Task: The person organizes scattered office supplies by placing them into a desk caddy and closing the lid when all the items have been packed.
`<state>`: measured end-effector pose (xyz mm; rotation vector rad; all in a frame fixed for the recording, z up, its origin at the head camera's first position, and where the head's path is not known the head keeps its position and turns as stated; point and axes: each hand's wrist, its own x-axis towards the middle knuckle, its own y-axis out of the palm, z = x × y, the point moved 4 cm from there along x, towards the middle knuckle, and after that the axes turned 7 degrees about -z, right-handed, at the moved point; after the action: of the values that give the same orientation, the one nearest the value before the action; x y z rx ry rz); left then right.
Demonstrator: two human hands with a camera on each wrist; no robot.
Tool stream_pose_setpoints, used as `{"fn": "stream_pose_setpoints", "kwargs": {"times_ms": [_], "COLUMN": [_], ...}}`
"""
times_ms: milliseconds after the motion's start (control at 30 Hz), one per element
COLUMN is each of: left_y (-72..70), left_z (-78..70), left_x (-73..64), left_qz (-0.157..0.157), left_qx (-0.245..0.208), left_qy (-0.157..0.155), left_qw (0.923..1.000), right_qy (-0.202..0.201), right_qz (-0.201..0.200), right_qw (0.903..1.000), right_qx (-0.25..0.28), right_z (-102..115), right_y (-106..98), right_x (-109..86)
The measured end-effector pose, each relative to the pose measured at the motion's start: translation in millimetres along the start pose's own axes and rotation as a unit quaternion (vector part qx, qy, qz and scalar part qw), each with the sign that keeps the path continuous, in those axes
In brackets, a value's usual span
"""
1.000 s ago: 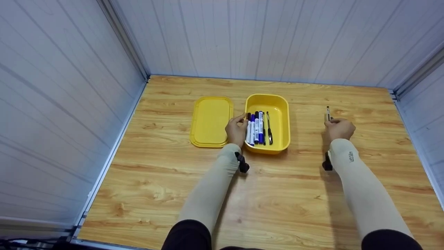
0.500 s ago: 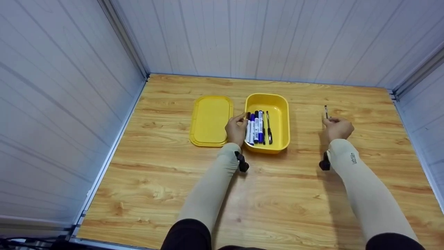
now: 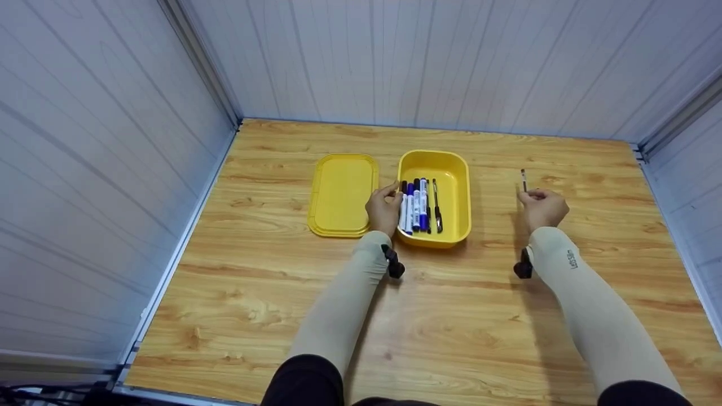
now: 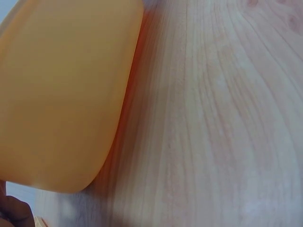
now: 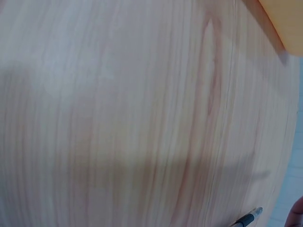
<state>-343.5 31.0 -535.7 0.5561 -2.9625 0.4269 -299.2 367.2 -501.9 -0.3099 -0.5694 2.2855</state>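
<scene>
An open yellow plastic box (image 3: 462, 197) stands on the wooden table, several markers (image 3: 416, 206) and two slim pens (image 3: 437, 206) lying side by side in its left half. My left hand (image 3: 383, 211) grips the box's left wall at the rim; in the left wrist view the box's outer side (image 4: 66, 94) fills the upper left, with part of a finger (image 4: 18, 210) below it. To the right of the box, my right hand (image 3: 544, 210) pinches a pen (image 3: 524, 179) that points away from me. The clear tip end of this pen (image 5: 247, 218) shows in the right wrist view.
A flat yellow lid (image 3: 343, 194) lies on the table just left of the box and my left hand. Pale panel walls (image 3: 428, 67) bound the table (image 3: 451, 338) at the back and both sides.
My right hand has moved a little to the left, toward the box, carrying the pen. The left hand stays at the box rim.
</scene>
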Motion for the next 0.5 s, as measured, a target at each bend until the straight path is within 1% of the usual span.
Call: {"fn": "stream_pose_setpoints", "kwargs": {"times_ms": [167, 300, 500], "left_y": [-0.2, 0.0, -0.2], "left_z": [-0.9, -0.2, 0.5], "left_x": [0.9, 1.3, 0.5], "left_qz": [-0.003, -0.004, -0.005], "left_qx": [0.007, 0.01, 0.016], "left_qy": [0.004, 0.001, 0.002], "left_qw": [1.0, 0.9999, 0.9999], "right_qy": [-0.006, -0.008, -0.009], "right_qz": [-0.003, -0.002, 0.0], "right_qw": [1.0, 1.0, 0.9999], "right_qx": [-0.002, -0.003, 0.01], "right_z": [1.0, 0.7, -0.9], "right_y": [2.1, 5.0, 8.8], "right_x": [-2.9, -5.4, -7.4]}}
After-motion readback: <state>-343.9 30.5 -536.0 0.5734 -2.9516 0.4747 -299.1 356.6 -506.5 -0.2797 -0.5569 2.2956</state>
